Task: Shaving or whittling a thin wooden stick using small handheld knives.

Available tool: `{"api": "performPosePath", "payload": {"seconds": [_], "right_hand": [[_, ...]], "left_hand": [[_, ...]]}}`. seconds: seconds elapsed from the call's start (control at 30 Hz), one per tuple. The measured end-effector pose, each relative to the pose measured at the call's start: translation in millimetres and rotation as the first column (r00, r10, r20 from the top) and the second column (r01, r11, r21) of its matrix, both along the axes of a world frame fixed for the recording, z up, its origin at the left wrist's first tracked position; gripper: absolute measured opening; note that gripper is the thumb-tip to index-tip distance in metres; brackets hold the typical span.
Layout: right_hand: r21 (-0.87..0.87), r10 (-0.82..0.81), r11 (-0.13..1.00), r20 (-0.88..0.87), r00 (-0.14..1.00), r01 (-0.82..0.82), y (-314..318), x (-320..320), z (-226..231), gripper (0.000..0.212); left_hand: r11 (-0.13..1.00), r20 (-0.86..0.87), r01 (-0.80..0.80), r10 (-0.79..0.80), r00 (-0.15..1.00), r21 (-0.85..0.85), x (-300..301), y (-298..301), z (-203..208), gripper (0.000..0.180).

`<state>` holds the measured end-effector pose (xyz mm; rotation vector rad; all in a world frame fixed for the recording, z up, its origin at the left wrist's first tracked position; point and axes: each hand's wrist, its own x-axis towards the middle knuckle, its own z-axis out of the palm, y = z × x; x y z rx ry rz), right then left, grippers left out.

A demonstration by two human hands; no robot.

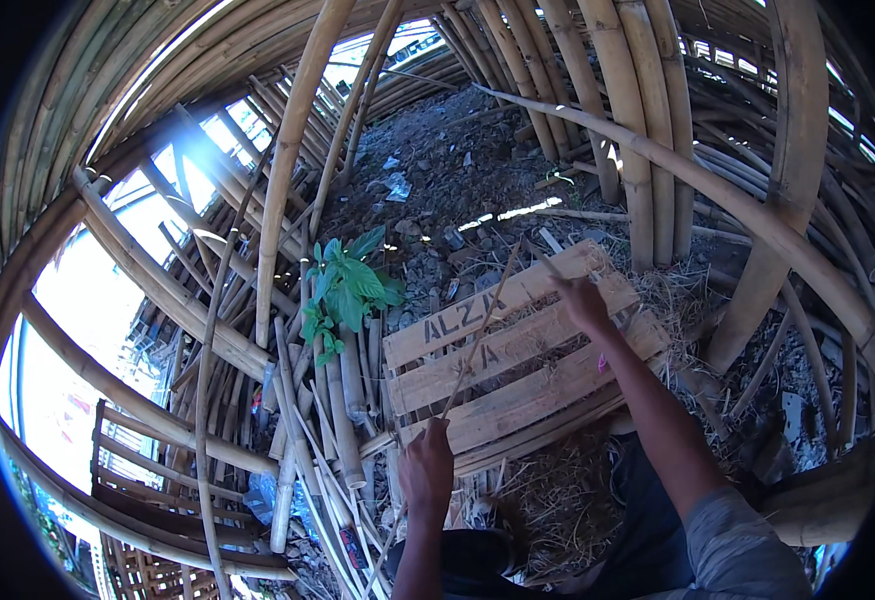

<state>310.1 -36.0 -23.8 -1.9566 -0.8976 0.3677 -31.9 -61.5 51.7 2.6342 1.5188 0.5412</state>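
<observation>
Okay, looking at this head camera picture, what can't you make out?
All in the head view:
1. The thin stick inside the left hand: hidden by that hand.
2. The narrow thing in the right hand: too small and blurred to identify.
3. Outside the left wall: washed out by glare.
4. Right sleeve: cut off by the lower edge.

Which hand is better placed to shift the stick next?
Likely the left hand: it grips the thin stick, while the right hand, over the wooden slats, seems to hold a tool.
</observation>
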Motion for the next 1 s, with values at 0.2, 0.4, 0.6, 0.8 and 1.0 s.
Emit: {"api": "performPosePath", "payload": {"seconds": [0.2, 0.4, 0.6, 0.8, 1.0], "right_hand": [[-0.001, -0.259, 0.966, 0.008, 0.966, 0.259, -9.3, 37.7, -60.8, 0.06], [0.236, 0.233, 0.949, -0.083, 0.969, -0.208, -15.8, -32.4, 9.2, 0.063], [-0.025, 0.545, 0.812, 0.39, 0.742, -0.583, -14.9, -110.4, 24.7, 0.058], [-0.038, 0.317, 0.944, 0.388, 0.865, -0.328, -12.6, -68.0, 38.7, 0.059], [-0.02, 0.164, 0.985, 0.429, 0.888, -0.172, -9.1, -100.0, 23.9, 0.049]], "left_hand": [[0.996, 0.149, 0.052, -0.061, 0.987, 0.068, -12.5, 22.2, -15.3, 0.011], [0.998, 0.178, 0.041, -0.032, 0.984, -0.049, 2.5, 20.0, -15.4, 0.017], [0.951, 0.341, 0.211, -0.126, 0.932, -0.224, -13.7, 38.8, -38.4, 0.023], [0.893, 0.429, 0.257, -0.082, 0.9, -0.37, -8.1, 32.5, -23.5, 0.028], [0.842, 0.444, 0.253, -0.018, 0.896, -0.476, -13.7, 45.7, -40.5, 0.024]]}}
